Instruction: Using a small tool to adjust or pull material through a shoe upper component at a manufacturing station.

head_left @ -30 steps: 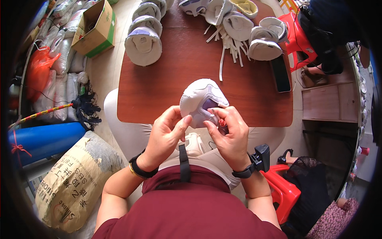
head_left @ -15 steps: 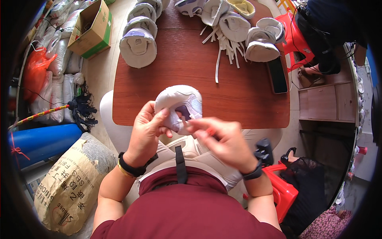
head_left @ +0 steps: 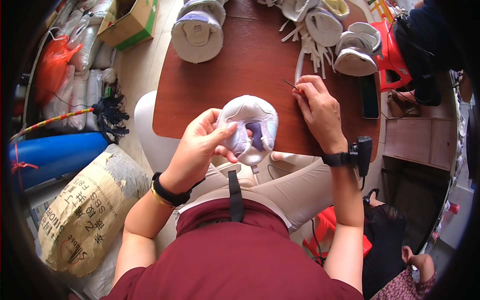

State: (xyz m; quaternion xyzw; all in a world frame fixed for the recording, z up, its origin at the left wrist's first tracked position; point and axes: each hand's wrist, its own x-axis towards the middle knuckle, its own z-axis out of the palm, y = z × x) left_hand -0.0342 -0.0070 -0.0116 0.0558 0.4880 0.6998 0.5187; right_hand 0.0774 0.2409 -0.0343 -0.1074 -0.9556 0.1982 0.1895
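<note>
My left hand (head_left: pixel 201 140) grips a white and lavender shoe upper (head_left: pixel 248 107) over my lap, at the near edge of the table. Its thumb lies on the front of the upper and the fingers are behind; the opening shows a purple lining. Over the right part of the table, my right hand (head_left: pixel 320 111) pinches a thin, dark-tipped awl-like tool (head_left: pixel 289 83) with a red handle. The tool's tip points left, close to a long strip from a bunch of white laces (head_left: pixel 316 54). The exact shape of the tip is too small to tell.
More shoe uppers stand in a stack (head_left: pixel 198 41) at the table's far left and in another stack (head_left: pixel 356 57) at the right. A phone (head_left: pixel 370 97) lies by the right edge of the brown table (head_left: pixel 250 60). Red stools (head_left: pixel 387 55) and other people are on the right.
My right hand has left the shoe upper and moved right and away, toward the laces, with the tool. The left hand still holds the upper. The whole view has shifted.
</note>
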